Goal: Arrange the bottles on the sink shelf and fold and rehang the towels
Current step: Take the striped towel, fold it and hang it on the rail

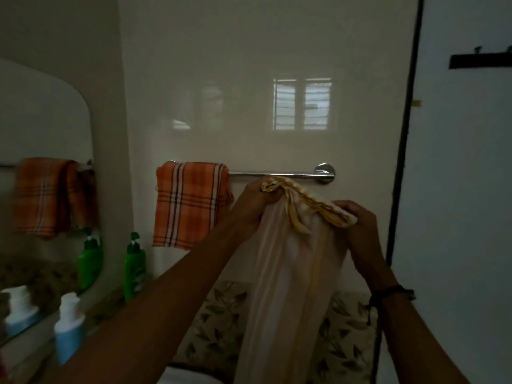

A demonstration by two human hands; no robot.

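A pale towel with a yellow-striped hem hangs down from both my hands, just below the right half of the chrome towel bar. My left hand grips one bunched top corner. My right hand pinches the other end of the hem. An orange checked towel hangs folded over the bar's left end. On the sink shelf at lower left stand a green pump bottle and a blue bottle with a white cap.
A mirror on the left wall reflects the orange towel and the bottles. A band of leaf-patterned tiles runs below the bar. A dark vertical edge borders a white door at right, which carries a black hook rail.
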